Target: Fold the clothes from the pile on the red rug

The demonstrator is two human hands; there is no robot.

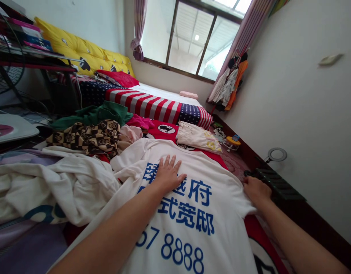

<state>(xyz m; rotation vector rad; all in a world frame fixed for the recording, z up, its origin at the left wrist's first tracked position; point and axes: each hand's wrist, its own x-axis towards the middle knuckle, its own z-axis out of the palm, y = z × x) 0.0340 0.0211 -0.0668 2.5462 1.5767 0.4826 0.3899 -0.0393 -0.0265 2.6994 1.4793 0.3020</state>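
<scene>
A white T-shirt (198,179) with blue printed characters and numbers lies spread flat on the red bed cover in front of me. My left hand (167,173) rests flat on its upper middle, fingers stretched and spread. My right hand (256,189) is at the shirt's right sleeve edge, fingers curled down onto the fabric; whether it pinches the sleeve is unclear.
A heap of white cloth (50,186) lies to the left, with brown patterned (86,137), green (92,114) and pink garments behind it. A folded cream garment (197,137) sits further up the bed. A stars-and-stripes blanket (152,102), wall and dark ledge (278,186) at right.
</scene>
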